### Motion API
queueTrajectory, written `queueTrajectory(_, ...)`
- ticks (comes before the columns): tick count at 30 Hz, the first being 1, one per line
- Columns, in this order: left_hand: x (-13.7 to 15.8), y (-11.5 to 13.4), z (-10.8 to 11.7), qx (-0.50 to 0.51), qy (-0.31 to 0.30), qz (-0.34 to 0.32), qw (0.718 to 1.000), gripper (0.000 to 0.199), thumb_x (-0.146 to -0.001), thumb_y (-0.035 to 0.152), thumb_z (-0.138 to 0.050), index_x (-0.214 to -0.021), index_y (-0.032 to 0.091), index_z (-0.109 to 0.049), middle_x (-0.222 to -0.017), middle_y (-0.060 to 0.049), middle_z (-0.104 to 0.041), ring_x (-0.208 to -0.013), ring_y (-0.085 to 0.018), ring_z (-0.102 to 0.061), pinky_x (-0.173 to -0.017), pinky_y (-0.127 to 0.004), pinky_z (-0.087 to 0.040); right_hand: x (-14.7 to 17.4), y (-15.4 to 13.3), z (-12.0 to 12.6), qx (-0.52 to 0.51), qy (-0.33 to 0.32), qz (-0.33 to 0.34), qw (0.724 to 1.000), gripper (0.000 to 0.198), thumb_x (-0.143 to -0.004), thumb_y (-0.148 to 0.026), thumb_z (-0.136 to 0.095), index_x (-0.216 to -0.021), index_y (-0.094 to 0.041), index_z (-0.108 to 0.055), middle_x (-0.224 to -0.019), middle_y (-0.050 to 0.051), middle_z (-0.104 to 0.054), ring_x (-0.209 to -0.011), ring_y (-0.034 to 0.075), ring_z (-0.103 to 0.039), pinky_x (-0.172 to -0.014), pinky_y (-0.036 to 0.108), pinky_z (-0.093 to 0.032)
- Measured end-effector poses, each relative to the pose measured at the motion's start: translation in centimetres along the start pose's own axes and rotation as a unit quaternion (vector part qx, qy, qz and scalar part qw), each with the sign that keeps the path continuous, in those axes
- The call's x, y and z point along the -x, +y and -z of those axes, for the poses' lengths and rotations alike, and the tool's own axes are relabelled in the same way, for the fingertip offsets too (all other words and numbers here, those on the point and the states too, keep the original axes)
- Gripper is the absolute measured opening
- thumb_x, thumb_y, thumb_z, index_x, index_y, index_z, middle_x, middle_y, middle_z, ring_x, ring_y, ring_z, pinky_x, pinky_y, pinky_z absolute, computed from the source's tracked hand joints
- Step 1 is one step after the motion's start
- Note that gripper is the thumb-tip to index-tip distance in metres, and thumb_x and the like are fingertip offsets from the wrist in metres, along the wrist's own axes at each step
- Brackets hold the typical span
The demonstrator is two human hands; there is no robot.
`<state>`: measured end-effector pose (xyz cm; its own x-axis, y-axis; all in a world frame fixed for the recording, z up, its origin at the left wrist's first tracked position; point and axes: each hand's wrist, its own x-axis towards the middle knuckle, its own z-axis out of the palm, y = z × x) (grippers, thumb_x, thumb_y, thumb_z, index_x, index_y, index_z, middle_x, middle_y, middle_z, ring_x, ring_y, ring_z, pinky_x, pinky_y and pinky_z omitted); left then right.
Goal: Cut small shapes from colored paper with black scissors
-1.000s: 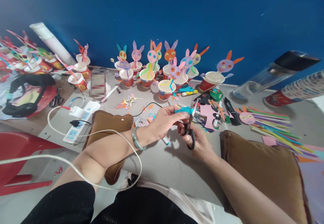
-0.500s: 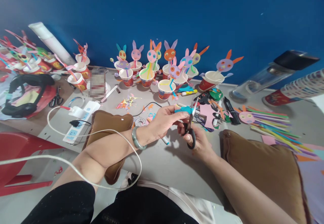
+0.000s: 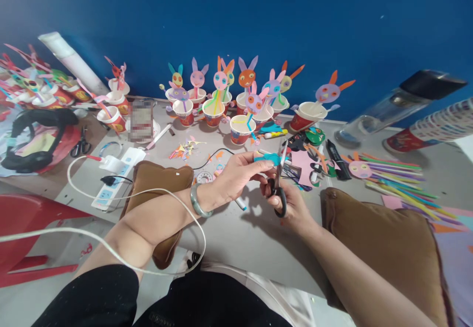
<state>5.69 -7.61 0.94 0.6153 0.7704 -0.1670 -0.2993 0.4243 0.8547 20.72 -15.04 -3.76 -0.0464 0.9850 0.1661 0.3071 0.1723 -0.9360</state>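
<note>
Turquoise paper (image 3: 265,158), a small crumpled-looking piece, was held above the grey table (image 3: 236,248) in the left hand (image 3: 240,173), whose grip was closed on it between thumb and fingers. A pale green bangle (image 3: 199,201) circled the left wrist. The right hand (image 3: 290,203) had its grip around black-handled metal scissors (image 3: 278,173), the blades pointing away from the person at the paper's right edge; whether they were cutting into it could not be told.

Just right of the scissors lay a pink sheet of paper with curved cut-outs (image 3: 301,166), and farther right a thick black marker (image 3: 338,162) and a bundle of multicoloured thin sticks (image 3: 402,173). Beyond the hands, red-and-white paper cups (image 3: 242,137) bearing rabbit-eared paper heads stood before the blue wall (image 3: 236,16).

One brown cushion (image 3: 373,248) sat beside the right forearm; another brown cushion (image 3: 158,175) lay beneath the left, which a white cable (image 3: 177,199) crossed.
</note>
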Motion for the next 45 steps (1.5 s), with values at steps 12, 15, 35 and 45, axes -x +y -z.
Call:
queueTrajectory(12, 0.1, 0.4, 0.0, -0.009, 0.007, -0.024, 1.000, 0.027, -0.067, 0.036, -0.078, -0.069, 0.014, -0.062, -0.068, -0.001, -0.062, -0.066, -0.011, -0.059, -0.058, -0.023, -0.049, 0.1, 0.1, 0.1, -0.007, 0.001, -0.006, 1.000, 0.065, -0.071, -0.085, -0.058, -0.066, -0.021, -0.051, -0.065, 0.001, -0.053, -0.064, 0.018, -0.049, -0.056, 0.030, -0.039)
queueTrajectory(15, 0.1, 0.4, 0.1, -0.019, 0.014, -0.029, 0.999, 0.027, -0.067, 0.037, -0.079, -0.072, 0.014, -0.065, -0.070, -0.002, -0.064, -0.067, -0.011, -0.059, -0.059, -0.023, -0.049, 0.0, 0.0, 0.1, -0.006, 0.001, -0.009, 1.000, 0.066, -0.070, -0.086, -0.058, -0.064, -0.021, -0.051, -0.064, 0.002, -0.054, -0.064, 0.018, -0.050, -0.058, 0.031, -0.039)
queueTrajectory(35, -0.1, 0.4, 0.6, -0.038, 0.016, -0.059, 0.997, 0.029, -0.069, 0.040, -0.080, -0.072, 0.014, -0.065, -0.073, -0.002, -0.066, -0.067, -0.010, -0.060, -0.064, -0.026, -0.048, -0.1, -0.2, 0.2, 0.006, -0.015, -0.014, 1.000, 0.067, -0.071, -0.087, -0.056, -0.065, -0.021, -0.050, -0.065, 0.003, -0.055, -0.063, 0.017, -0.048, -0.056, 0.031, -0.037)
queueTrajectory(45, -0.3, 0.2, 1.1, -0.059, 0.007, -0.087, 0.995, 0.029, -0.072, 0.039, -0.078, -0.070, 0.015, -0.063, -0.073, -0.001, -0.064, -0.069, -0.009, -0.057, -0.065, -0.024, -0.048, 0.0, -0.3, 0.2, 0.010, -0.017, -0.021, 1.000, 0.067, -0.071, -0.087, -0.056, -0.063, -0.021, -0.049, -0.064, 0.002, -0.054, -0.061, 0.016, -0.047, -0.055, 0.029, -0.036)
